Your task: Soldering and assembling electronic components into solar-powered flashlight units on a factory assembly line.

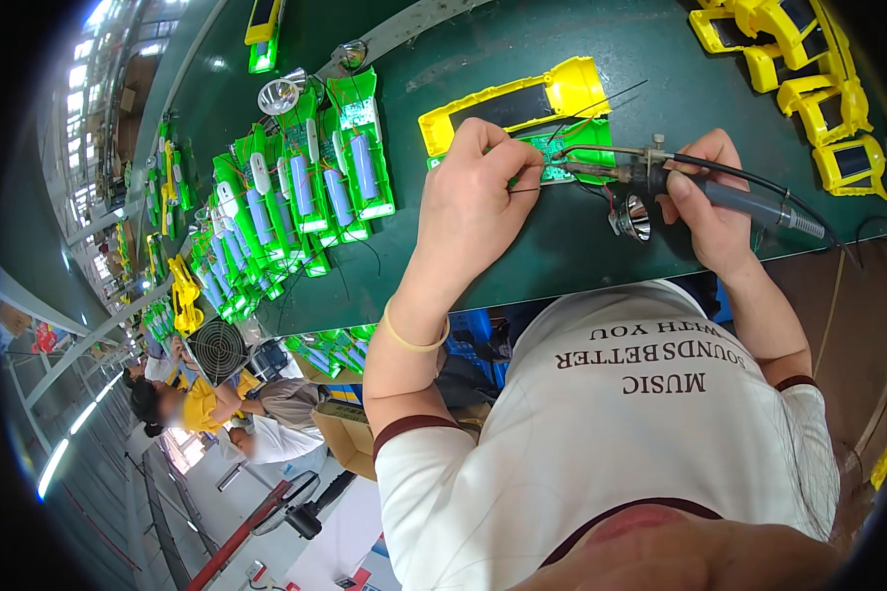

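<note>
My right hand (708,202) grips a soldering iron (739,197) with a thin metal tube clamped along it. Its tip reaches over a green circuit board (559,169) in an open green housing (593,138). On the other side of the board, my left hand (478,197) is closed in a pinch on a thin wire (528,189). Just beyond the hands lies a yellow casing (503,103) with a dark panel. A round silver reflector (633,219) rests near the table's front edge, under the iron. My fingers hide part of the housing.
To the left stand several green housings (301,187) with blue cells and loose wires. Yellow casings (828,108) are piled at the far right. A black fan (217,350) is beyond the table's left side, near other people (222,404). The iron's cable (843,246) trails right.
</note>
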The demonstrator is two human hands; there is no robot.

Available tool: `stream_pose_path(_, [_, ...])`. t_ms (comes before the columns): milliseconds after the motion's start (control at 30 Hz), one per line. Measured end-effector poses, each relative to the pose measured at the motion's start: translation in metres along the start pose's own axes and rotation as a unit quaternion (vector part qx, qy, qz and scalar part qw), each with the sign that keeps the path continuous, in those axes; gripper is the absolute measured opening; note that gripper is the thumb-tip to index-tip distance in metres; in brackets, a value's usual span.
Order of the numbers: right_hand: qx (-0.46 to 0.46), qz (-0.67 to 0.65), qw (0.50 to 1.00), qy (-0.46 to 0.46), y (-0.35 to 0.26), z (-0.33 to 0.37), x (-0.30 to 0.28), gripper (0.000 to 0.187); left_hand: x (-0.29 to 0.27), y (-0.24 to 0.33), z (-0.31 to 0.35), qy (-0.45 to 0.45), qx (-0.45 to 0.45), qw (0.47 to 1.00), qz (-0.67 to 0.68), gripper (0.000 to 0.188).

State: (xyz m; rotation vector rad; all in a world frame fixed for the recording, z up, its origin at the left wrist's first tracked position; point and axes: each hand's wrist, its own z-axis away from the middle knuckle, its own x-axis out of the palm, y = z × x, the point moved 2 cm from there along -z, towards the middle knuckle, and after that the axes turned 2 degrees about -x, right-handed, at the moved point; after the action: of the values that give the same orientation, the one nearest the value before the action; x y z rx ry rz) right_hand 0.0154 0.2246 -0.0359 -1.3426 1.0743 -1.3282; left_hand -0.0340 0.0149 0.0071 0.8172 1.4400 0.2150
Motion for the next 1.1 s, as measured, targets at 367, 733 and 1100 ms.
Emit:
stream_pose_path(367, [-0.036, -0.048, 0.998, 0.023, -0.0034, 0.0014, -0.0057, 0.021, -0.0042, 0.0060, -0.0089, -0.028, 0.073, 0.995, -0.066, 0.008])
stream_pose_path(733, [-0.040, -0.034, 0.999, -0.005, -0.0006, -0.0009, -0.0007, 0.022, -0.0044, 0.0000, -0.0044, -0.038, 0.054, 0.998, -0.006, 0.010])
stream_pose_path(1100, [-0.048, -0.063, 0.996, 0.029, -0.0020, 0.0004, -0.0061, 0.021, -0.0019, 0.0022, -0.0049, -0.027, 0.030, 0.999, 0.000, 0.009])
